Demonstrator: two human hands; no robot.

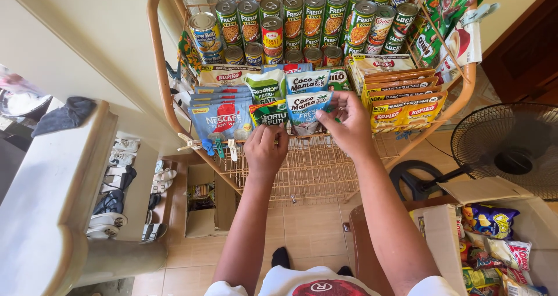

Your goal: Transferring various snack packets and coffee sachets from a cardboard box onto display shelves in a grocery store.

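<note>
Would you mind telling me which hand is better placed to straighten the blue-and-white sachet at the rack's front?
Probably the right hand: its fingers already pinch the blue-and-white sachet, while the left hand grips the green packet beside it.

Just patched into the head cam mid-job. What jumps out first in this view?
A wire rack crammed with goods: rows of green-labelled cans at the back, sachets and packets in front. Both hands work at its front edge: the left hand on a green sachet, the right hand gripping a white-and-blue packet. A dark floor fan stands to the right.

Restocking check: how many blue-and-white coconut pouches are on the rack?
2: the back pouch mid-rack, the front pouch pinched by the right hand. Others may be hidden.
</note>
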